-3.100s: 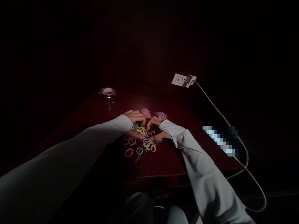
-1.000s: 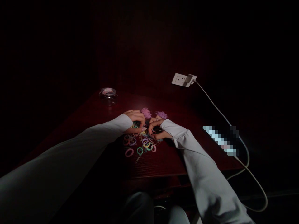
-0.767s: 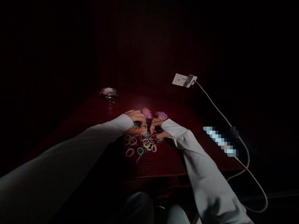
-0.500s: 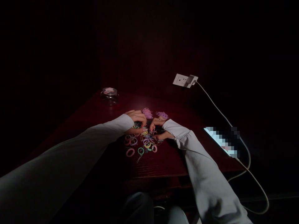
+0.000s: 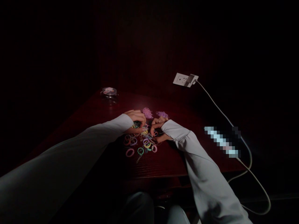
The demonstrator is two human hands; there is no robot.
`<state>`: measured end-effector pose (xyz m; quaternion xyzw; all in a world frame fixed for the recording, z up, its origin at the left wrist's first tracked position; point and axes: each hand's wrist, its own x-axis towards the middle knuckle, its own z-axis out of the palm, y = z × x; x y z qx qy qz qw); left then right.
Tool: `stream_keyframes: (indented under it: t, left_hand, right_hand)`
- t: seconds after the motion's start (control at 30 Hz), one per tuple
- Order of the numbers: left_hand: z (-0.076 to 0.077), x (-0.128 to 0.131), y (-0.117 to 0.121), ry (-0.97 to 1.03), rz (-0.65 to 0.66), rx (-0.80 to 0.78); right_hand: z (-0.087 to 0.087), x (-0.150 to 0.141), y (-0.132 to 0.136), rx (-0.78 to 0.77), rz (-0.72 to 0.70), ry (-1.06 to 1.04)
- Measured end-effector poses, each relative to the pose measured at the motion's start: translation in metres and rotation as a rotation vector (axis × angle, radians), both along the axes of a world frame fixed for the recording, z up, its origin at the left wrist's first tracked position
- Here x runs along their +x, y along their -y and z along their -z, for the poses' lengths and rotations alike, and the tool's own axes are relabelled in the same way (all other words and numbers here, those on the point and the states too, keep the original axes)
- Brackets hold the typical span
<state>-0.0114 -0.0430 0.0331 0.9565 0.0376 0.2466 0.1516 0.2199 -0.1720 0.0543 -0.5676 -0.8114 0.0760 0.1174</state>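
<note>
A loose pile of coloured hair ties [image 5: 147, 143] and small thin elastic bands lies on the dark red table. Over the pile's left side curves my left hand [image 5: 135, 119], thumb and fingers apart, with hair ties showing in the gap. My right hand [image 5: 159, 129] rests at the right side, index finger and thumb spread around a few ties; nothing is seen gripped. Just beyond the fingers sit a pink bunch of thin elastics [image 5: 147, 113] and a purple bunch [image 5: 162, 114]. A green hair tie [image 5: 140, 151] and a pink one [image 5: 130, 152] lie nearest me.
A clear jar [image 5: 109, 96] with a patterned lid stands at the table's [image 5: 149, 169] far left. On the right lies a phone-like device with a blurred screen [image 5: 221, 141], its white cable [image 5: 213, 104] running to a charger in the wall socket [image 5: 181, 80]. Surroundings are very dark.
My left thumb has drawn back from the pile's middle toward the left. My right hand has shifted slightly right, its index finger and thumb moving apart. Both bunches stay put.
</note>
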Motion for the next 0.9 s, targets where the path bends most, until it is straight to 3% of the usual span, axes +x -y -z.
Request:
stream_keyframes:
  t: [0.27,0.67,0.9]
  left_hand:
    - [0.001,0.0,-0.001,0.022,0.019,0.017]
    - [0.003,0.003,0.002,0.026,0.026,0.02]
    - [0.005,0.004,0.002,0.021,0.035,0.015]
  right_hand:
    - [0.002,-0.001,0.001,0.012,-0.012,-0.039]
    - [-0.012,0.0,-0.004,-0.086,-0.085,-0.104]
    - [-0.008,0.002,-0.006,-0.076,-0.012,-0.123]
